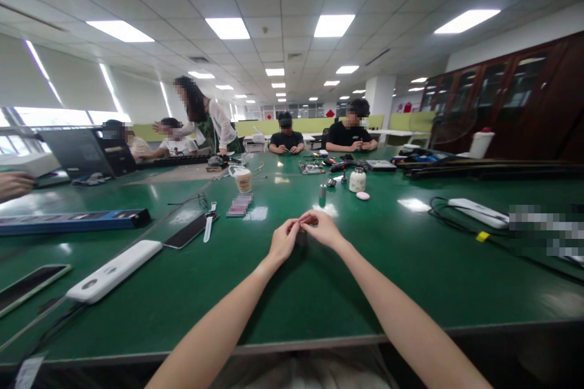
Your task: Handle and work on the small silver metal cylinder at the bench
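Note:
Above the green table (365, 292), my left hand (285, 240) and my right hand (322, 228) meet fingertip to fingertip in front of me. Both are closed in a pinch. Whatever they hold is too small and too covered by the fingers to name. Just beneath the fingertips a dark greyish patch shows, and I cannot tell whether it is an object or a shadow. Beyond my right hand stands a small grey metal cylinder (323, 192), with a small dark metal part (331, 182) behind it.
A white jar (357, 181), a pink lid (362, 196) and a paper cup (243, 181) stand farther off. Leftward lie a watch (210, 222), a dark phone (186, 231) and a white power strip (115, 271). Another power strip (478, 213) with cables lies right. Several people sit or stand across the table.

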`<state>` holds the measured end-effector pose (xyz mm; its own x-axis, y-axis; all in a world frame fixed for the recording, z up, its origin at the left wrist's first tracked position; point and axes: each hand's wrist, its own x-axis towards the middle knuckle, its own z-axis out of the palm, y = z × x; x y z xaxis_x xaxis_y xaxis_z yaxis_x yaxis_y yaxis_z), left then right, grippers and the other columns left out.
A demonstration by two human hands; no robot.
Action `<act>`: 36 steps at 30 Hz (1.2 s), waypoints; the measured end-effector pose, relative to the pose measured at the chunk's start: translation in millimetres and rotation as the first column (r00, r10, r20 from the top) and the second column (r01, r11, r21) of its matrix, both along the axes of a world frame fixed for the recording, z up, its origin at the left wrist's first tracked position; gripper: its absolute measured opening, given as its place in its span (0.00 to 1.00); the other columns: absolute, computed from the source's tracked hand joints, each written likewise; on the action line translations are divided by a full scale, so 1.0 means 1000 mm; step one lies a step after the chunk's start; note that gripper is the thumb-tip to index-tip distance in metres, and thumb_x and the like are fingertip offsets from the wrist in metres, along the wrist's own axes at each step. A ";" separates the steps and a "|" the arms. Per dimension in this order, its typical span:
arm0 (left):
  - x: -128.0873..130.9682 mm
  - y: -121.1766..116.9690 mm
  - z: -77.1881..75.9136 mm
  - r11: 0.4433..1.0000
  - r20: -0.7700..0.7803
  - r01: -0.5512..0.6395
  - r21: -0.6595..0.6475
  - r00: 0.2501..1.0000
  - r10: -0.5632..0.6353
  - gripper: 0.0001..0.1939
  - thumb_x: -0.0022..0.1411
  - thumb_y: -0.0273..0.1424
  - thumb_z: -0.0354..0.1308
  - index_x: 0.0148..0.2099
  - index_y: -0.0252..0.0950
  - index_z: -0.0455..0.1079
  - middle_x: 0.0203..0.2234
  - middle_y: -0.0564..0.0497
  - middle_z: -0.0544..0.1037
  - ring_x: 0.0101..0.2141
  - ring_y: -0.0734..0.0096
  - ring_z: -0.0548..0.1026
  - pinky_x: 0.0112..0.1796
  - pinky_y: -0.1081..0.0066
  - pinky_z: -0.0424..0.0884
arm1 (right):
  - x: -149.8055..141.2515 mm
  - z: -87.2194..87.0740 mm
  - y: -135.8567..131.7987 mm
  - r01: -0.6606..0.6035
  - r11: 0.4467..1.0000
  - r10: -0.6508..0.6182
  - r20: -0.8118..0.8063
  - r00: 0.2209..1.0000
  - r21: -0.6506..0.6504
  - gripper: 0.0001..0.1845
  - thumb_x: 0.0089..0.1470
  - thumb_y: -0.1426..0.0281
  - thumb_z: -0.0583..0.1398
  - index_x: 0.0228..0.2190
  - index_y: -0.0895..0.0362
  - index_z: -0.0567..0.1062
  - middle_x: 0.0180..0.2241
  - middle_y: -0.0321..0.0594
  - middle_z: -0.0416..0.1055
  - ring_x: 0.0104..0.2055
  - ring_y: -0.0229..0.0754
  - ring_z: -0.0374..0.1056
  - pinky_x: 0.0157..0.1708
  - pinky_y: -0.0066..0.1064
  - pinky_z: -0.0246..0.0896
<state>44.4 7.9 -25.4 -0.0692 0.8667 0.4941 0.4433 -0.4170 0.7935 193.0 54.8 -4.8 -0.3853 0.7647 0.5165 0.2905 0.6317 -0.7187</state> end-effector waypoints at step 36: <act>0.006 -0.001 0.003 0.997 -0.119 -0.043 0.057 0.992 0.050 0.11 0.55 0.38 0.62 0.38 0.39 0.79 0.36 0.48 0.72 0.39 0.66 0.73 0.34 0.72 0.69 | 0.019 -0.040 -0.010 -0.155 0.946 0.115 -0.154 0.981 -0.285 0.19 0.37 0.64 0.69 0.32 0.57 0.71 0.26 0.35 0.73 0.28 0.38 0.68 0.31 0.31 0.63</act>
